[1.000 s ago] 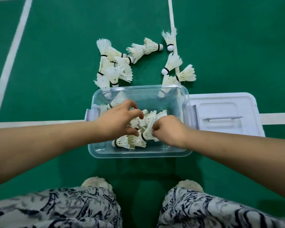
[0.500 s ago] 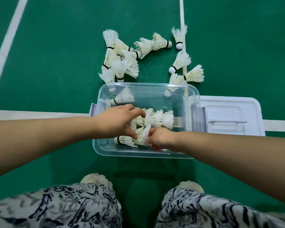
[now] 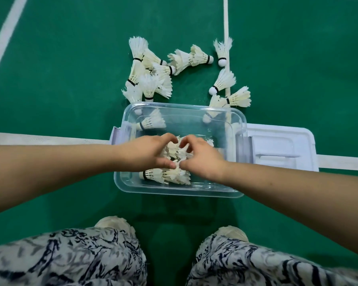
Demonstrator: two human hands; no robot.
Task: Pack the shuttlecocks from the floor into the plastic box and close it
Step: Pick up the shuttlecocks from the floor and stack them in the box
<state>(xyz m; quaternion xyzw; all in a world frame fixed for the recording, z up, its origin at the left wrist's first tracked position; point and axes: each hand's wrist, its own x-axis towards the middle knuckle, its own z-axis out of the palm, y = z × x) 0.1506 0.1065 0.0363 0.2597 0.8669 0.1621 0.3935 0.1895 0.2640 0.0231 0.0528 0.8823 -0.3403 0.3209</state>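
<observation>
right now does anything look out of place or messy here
Shuttlecocks lie in a loose heap on the floor beyond the box, some overlapping, and the lid lies off beside it on the right.

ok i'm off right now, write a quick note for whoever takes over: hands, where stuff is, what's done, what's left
Hands: left hand and right hand are both inside the plastic box, fingers curled round a bunch of shuttlecocks held between them.
Done: some shuttlecocks are in the box; a few lie at its near wall.
Left: pack the loose shuttlecocks on the floor beyond the box, a pile on the left and a smaller group on the right.
Then close the box: the lid lies on the floor just right of it.
</observation>
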